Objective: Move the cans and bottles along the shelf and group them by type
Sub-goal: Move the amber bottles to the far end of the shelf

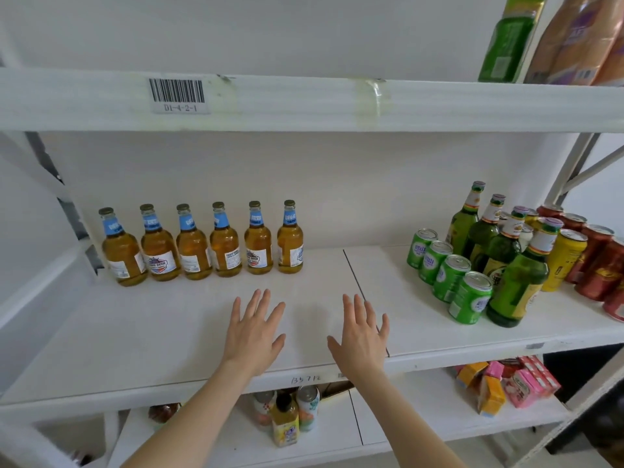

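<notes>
On the white middle shelf [169, 332], several amber bottles with blue neck labels [194, 246] stand in a row at the back left. At the right stand a diagonal line of green cans [449, 276], several green bottles [516, 285], a yellow can [562, 261] and red cans [601, 265]. My left hand [253, 332] and my right hand [363, 336] hover palm-down over the bare middle of the shelf, fingers spread, holding nothing. Both are well apart from the bottles and cans.
The upper shelf edge [304, 103] carries a barcode label [177, 94]; green and orange packs [540, 38] sit on it at the right. The lower shelf holds small bottles and cans [290, 413] and pink and orange cartons [506, 383]. A metal frame brace [580, 163] rises at the right.
</notes>
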`<control>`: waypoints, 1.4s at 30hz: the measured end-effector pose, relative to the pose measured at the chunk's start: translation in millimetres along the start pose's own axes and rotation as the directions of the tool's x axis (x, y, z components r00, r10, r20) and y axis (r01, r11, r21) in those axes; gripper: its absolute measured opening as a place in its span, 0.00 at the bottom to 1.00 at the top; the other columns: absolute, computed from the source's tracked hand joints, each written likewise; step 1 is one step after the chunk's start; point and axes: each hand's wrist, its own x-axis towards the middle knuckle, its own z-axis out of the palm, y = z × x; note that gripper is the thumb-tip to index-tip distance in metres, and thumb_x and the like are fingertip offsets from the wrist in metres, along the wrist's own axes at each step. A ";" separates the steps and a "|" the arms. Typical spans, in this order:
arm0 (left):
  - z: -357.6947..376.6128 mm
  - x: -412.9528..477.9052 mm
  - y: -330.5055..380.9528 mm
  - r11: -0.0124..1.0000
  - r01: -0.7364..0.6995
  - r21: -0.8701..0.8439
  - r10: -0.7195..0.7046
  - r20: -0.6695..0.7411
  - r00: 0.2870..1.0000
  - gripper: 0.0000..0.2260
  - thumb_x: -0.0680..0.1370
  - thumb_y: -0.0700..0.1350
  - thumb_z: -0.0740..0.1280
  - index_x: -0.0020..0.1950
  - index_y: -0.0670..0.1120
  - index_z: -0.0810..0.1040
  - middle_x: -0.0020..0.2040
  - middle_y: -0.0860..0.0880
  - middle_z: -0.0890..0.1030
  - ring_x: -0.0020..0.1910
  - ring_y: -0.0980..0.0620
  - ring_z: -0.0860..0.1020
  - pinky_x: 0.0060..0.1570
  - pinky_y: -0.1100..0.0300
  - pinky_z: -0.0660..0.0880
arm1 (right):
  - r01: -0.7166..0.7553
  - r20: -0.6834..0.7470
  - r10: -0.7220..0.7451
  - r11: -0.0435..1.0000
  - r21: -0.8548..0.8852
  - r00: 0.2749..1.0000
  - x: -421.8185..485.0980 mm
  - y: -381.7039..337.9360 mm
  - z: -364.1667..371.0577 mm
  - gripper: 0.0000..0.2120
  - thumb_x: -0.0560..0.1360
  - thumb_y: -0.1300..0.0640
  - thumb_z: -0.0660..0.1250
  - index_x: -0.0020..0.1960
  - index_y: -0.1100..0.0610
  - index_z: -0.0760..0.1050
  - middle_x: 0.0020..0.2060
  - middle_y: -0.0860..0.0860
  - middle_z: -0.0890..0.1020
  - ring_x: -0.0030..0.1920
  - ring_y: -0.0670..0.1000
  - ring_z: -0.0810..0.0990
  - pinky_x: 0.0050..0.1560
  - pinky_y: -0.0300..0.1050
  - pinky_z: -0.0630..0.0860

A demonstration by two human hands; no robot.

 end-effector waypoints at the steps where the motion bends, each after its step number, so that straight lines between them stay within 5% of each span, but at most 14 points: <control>1: 0.6 3.9 -5.5 1.000 0.003 0.004 -0.003 -0.002 1.000 0.29 0.81 0.62 0.53 0.80 0.55 0.52 0.81 0.44 0.48 0.80 0.43 0.45 0.75 0.40 0.43 | 0.005 0.000 -0.005 1.000 -0.003 1.000 5.7 -5.3 2.3 0.42 0.77 0.39 0.61 0.80 0.51 0.41 0.80 0.52 0.48 0.79 0.54 0.46 0.75 0.61 0.42; 17: 23.3 124.1 -79.7 0.990 0.096 -0.104 -0.108 -0.126 0.986 0.33 0.81 0.60 0.57 0.81 0.48 0.50 0.81 0.44 0.53 0.80 0.45 0.50 0.76 0.50 0.50 | 0.036 -0.001 -0.036 0.998 0.058 0.999 142.0 -60.3 48.0 0.42 0.77 0.37 0.60 0.80 0.51 0.40 0.80 0.51 0.48 0.79 0.54 0.46 0.75 0.62 0.42; 24: 23.9 179.6 -102.3 0.913 0.134 -0.386 -0.227 -0.205 0.952 0.36 0.80 0.57 0.63 0.80 0.43 0.50 0.79 0.43 0.58 0.78 0.44 0.59 0.72 0.52 0.63 | 0.017 -0.006 -0.016 0.971 0.238 1.000 206.2 -77.0 63.2 0.44 0.74 0.35 0.64 0.79 0.50 0.45 0.79 0.49 0.55 0.78 0.53 0.51 0.75 0.60 0.48; 27: 24.9 201.3 -105.1 0.851 0.122 -0.510 -0.266 -0.220 0.939 0.35 0.80 0.57 0.62 0.80 0.42 0.51 0.78 0.44 0.61 0.76 0.45 0.64 0.69 0.54 0.67 | -0.009 0.010 0.006 0.889 0.457 1.000 229.2 -85.7 72.0 0.44 0.70 0.38 0.71 0.77 0.49 0.52 0.73 0.47 0.66 0.73 0.52 0.63 0.72 0.58 0.59; 31: 25.2 226.1 -104.1 0.666 0.101 -0.739 -0.306 -0.147 0.941 0.31 0.81 0.53 0.64 0.79 0.45 0.55 0.73 0.46 0.71 0.70 0.46 0.72 0.66 0.51 0.72 | -0.067 0.096 -0.012 0.630 0.774 0.995 252.1 -92.7 84.3 0.42 0.68 0.49 0.78 0.73 0.49 0.58 0.62 0.47 0.76 0.62 0.53 0.76 0.61 0.53 0.76; 36: 28.3 245.2 -108.7 0.491 0.129 -0.862 -0.348 -0.059 0.935 0.20 0.81 0.52 0.63 0.70 0.46 0.67 0.64 0.47 0.78 0.62 0.49 0.77 0.57 0.58 0.74 | -0.117 0.140 -0.014 0.471 0.874 0.990 266.6 -89.4 91.9 0.39 0.64 0.51 0.81 0.68 0.47 0.64 0.56 0.43 0.78 0.52 0.44 0.79 0.48 0.38 0.77; 42: 26.0 246.9 -110.9 0.414 0.131 -0.901 -0.342 -0.021 0.939 0.20 0.80 0.51 0.65 0.71 0.48 0.67 0.66 0.48 0.78 0.61 0.53 0.75 0.56 0.61 0.71 | -0.117 0.140 -0.020 0.436 0.892 0.990 267.5 -85.7 87.8 0.38 0.61 0.52 0.83 0.66 0.48 0.68 0.56 0.45 0.79 0.56 0.48 0.79 0.56 0.48 0.80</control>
